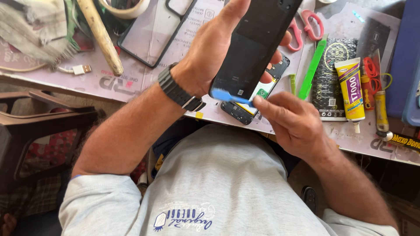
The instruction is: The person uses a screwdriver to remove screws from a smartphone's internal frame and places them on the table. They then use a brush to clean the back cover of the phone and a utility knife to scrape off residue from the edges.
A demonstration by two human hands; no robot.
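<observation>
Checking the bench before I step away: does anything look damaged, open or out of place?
One thing: a phone lies on the mat with its back off, insides exposed. The left hand holds the dark back panel; the right hand works a blue pry tool at its lower edge.

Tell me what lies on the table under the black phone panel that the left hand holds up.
Under the black phone panel lies an opened phone body with a green and white part showing. The panel covers its middle; only both ends are visible. Pink-handled scissors are partly hidden too.
</observation>
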